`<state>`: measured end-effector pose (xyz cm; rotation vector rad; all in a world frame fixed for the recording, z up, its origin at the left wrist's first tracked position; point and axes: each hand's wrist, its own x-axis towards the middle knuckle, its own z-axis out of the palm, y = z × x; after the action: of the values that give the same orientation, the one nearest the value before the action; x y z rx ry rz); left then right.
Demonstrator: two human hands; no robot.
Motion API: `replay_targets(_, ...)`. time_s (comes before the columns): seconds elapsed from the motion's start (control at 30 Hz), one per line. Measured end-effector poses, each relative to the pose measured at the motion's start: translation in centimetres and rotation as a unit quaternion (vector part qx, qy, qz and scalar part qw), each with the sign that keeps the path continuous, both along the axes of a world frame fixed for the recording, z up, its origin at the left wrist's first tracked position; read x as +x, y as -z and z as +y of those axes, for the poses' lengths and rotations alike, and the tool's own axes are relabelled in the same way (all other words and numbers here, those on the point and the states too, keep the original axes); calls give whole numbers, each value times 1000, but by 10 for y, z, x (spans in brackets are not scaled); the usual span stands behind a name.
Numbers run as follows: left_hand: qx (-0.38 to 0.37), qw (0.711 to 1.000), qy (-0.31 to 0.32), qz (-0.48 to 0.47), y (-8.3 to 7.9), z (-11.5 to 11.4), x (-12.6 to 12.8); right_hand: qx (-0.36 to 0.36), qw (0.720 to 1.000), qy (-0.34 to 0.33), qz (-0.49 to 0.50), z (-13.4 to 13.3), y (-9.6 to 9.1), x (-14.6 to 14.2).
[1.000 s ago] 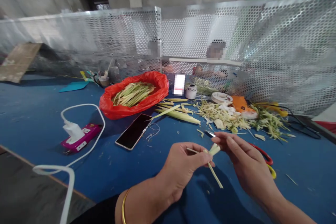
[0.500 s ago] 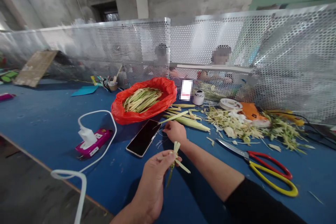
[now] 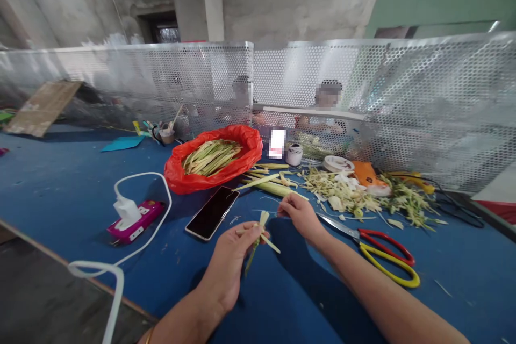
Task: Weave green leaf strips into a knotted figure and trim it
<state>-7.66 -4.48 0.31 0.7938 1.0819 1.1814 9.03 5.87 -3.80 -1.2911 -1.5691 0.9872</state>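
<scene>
My left hand (image 3: 237, 244) pinches a small piece of crossed pale-green plant strips (image 3: 264, 220), their ends sticking out above and below the fingers. To its right, my right hand (image 3: 300, 216) is raised over the table with thumb and fingertips together. A thin pale thread (image 3: 266, 211) runs to those fingertips. Behind the hands lie long leaf strips (image 3: 274, 187). Scissors (image 3: 355, 232) with one red and one yellow handle rest beside my right forearm. A dark-screened phone (image 3: 212, 213) lies left of my hands.
A red plastic bag (image 3: 173, 172) of strips stands behind the phone. Leaf scraps (image 3: 338, 193) are heaped at the back right, near a white jar (image 3: 294, 154). A magenta power strip (image 3: 139, 221) with a white cable lies left. A perforated metal screen (image 3: 306, 64) borders the table; people sit beyond it.
My right hand has moved right, away from the leaf strips and phone, with fingertips still together. My left hand keeps hold of the crossed strips. The view has shifted slightly.
</scene>
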Motion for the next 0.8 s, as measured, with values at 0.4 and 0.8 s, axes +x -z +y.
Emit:
replay_targets(0.4, 1, 990, 117, 75, -15, 48, 70, -70, 993, 44, 89, -63, -26, 106)
replay_targets(0.8, -55, 951, 303, 38, 10, 59, 104, -136, 966, 10, 220, -80, -27, 115)
